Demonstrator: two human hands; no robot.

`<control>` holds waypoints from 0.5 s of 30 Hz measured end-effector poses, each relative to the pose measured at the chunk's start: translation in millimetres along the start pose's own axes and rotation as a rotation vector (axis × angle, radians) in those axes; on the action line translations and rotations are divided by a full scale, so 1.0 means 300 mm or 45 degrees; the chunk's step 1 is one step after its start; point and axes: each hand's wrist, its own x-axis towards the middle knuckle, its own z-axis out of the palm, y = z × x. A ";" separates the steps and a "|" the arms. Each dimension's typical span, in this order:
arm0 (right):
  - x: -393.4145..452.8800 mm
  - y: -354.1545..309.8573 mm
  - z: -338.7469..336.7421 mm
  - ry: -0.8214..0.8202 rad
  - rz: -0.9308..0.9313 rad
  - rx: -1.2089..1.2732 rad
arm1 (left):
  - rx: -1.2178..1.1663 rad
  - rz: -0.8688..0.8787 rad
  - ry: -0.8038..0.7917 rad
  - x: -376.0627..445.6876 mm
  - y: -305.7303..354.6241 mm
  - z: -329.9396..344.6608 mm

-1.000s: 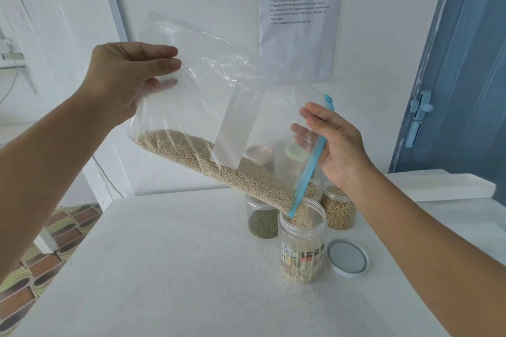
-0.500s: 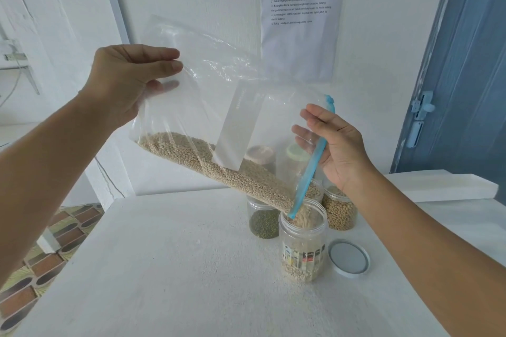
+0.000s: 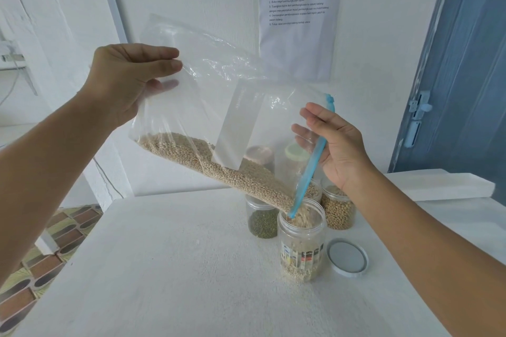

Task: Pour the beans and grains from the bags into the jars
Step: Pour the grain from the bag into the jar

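- The left hand (image 3: pixel 128 82) still pinches the raised bottom corner of the bag (image 3: pixel 208 117) between thumb and fingers, barely moved over the last second.
- The grains (image 3: pixel 219 169) keep sliding down into the open jar (image 3: pixel 301 241) on the counter (image 3: pixel 164 268); its level is still low.
- The right hand (image 3: pixel 339 145) holds the bag's blue zip edge (image 3: pixel 309 172), fingers loosely curled, steadying the mouth over the jar.

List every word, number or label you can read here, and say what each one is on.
"TASK & GOAL": heading of the wall sheet.
"1463", as best it reads: line under that heading.
Third centred line and five numbered lines on the sheet: too small and blurred to read.
Printed label on the front jar: too blurred to read.
White panel on the bag: faint vertical print, unreadable.
Lid, other jars: no text visible.
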 end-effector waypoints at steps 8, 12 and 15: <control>-0.004 0.003 0.003 -0.005 0.005 0.002 | -0.004 0.004 -0.006 -0.004 0.000 -0.001; -0.005 0.004 0.004 -0.003 0.007 -0.003 | -0.006 0.003 -0.009 -0.005 -0.001 -0.005; -0.006 0.004 0.004 -0.003 0.007 -0.002 | -0.003 0.005 -0.013 -0.002 -0.003 -0.009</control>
